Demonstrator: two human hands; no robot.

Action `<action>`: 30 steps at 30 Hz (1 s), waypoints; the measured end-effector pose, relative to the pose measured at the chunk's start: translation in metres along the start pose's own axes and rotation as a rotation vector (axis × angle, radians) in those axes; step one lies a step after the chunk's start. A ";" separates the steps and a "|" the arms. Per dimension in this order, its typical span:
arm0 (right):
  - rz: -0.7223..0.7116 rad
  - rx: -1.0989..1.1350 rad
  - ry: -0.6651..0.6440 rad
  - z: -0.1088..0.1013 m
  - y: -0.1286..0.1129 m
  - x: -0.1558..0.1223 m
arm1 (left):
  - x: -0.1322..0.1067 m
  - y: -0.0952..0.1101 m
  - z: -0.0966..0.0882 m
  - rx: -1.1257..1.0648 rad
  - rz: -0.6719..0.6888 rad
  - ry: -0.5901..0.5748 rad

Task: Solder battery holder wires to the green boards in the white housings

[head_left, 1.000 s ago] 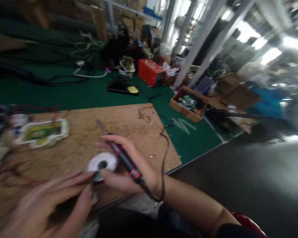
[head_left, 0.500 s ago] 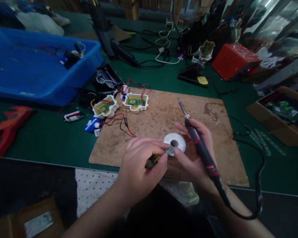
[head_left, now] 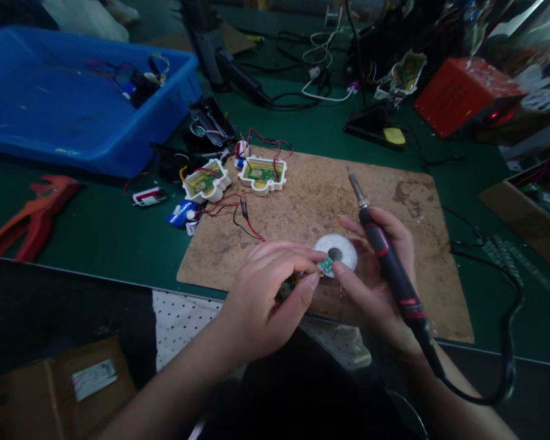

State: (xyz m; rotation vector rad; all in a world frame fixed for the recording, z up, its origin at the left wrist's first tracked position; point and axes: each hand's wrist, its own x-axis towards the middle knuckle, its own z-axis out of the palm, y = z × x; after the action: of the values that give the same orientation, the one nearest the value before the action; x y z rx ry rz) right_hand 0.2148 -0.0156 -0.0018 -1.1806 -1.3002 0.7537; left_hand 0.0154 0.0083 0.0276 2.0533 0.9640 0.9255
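My left hand is closed on a small green circuit board, pinched at the fingertips, with a yellow wire and a dark part half hidden in the palm. A soldering iron rests across my right hand, its metal tip pointing up and away from me. The right thumb touches the board's right edge. Just behind the board lies a white solder spool, with a thin strand of solder hanging below it. Further back on the brown work board sit two white housings with green boards and wires inside.
A blue bin stands at the left behind orange-red pliers. At the back right are an iron stand with a yellow sponge and a red box. The iron's cord loops at the right near a cardboard box.
The whole view has shifted, so the bench things sit further right and slightly higher. Both hands keep their hold on the circuit board and the soldering iron.
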 end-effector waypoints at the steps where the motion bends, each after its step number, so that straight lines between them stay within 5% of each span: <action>1: -0.001 0.001 0.000 0.000 0.000 0.000 | -0.001 0.000 0.000 0.017 0.010 0.027; 7: 0.004 -0.010 -0.007 -0.001 0.001 0.002 | -0.009 0.002 -0.008 0.234 -0.095 0.252; 16: 0.024 -0.019 -0.015 -0.001 -0.003 0.001 | -0.035 -0.004 -0.005 0.067 -0.382 0.399; 22: 0.030 0.026 -0.017 0.001 -0.006 0.003 | -0.032 -0.001 -0.002 -0.074 -0.343 0.362; 30: 0.036 0.046 -0.004 0.005 -0.012 0.004 | -0.026 -0.001 -0.010 -0.357 -0.467 0.267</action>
State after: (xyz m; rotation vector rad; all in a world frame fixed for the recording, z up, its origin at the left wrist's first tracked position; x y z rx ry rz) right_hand 0.2089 -0.0141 0.0097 -1.1684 -1.2610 0.8081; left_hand -0.0052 -0.0099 0.0245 1.3503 1.2474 1.0369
